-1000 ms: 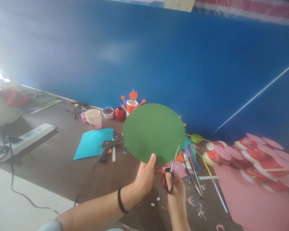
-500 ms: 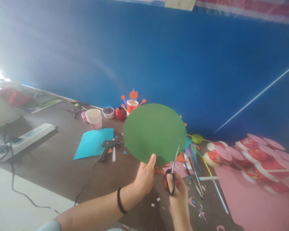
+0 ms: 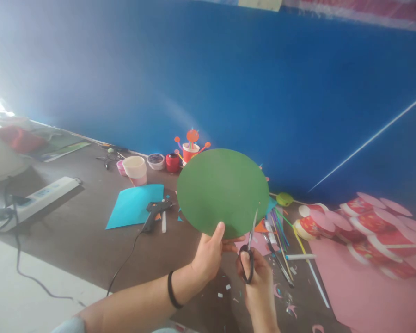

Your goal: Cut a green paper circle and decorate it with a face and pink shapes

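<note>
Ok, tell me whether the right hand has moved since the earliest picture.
Yes, slightly: the right hand has shifted to the right, closer to the white stick, which lies in place.

head camera looks forward and down

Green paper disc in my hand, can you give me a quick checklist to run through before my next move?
1. Green paper disc gripped by left hand: ok, thumb on its face near the lower edge.
2. Scissors held in right hand: ok, by the handles.
3. Left fingers well clear of the scissors: not ok, they look close.
4. Disc's edge between the blades: cannot tell.
5. Glue gun away from both hands: ok, lying by the blue sheet.
</note>
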A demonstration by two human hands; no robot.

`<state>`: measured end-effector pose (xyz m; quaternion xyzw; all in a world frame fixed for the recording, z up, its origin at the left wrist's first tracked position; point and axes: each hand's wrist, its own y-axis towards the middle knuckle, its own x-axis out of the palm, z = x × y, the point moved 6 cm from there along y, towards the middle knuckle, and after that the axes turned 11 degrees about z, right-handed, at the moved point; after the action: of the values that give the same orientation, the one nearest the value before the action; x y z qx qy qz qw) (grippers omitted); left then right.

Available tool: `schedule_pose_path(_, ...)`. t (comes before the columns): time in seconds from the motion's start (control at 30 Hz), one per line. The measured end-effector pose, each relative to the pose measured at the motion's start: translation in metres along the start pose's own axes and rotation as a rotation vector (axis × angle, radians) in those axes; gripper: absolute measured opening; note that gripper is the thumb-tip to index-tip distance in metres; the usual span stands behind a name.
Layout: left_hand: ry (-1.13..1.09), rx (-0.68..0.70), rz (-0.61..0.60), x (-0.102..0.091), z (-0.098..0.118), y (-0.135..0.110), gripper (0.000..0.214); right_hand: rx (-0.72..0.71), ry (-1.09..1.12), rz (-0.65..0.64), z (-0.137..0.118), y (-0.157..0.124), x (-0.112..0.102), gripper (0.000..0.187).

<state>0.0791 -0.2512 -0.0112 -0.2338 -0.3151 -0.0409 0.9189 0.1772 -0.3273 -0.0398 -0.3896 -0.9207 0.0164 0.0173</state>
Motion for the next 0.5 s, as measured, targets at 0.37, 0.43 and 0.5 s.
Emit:
schedule_pose_path(0.37, 0.025, 0.024, 0.007, -0.002, 0.004, 0.002, 0.048, -0.024, -0.215, -0.079, -0.009, 0.001, -0.01, 0.041)
schedule_pose_path(0.43, 0.039, 0.037, -0.008, -0.001, 0.005, 0.001, 0.046, -0.042, -0.227, -0.09, -0.009, 0.002, -0.012, 0.041)
schedule_pose_path(0.5, 0.053, 0.047, -0.014, -0.001, 0.006, 0.001, 0.045, -0.054, -0.224, -0.098, -0.007, 0.003, -0.013, 0.039)
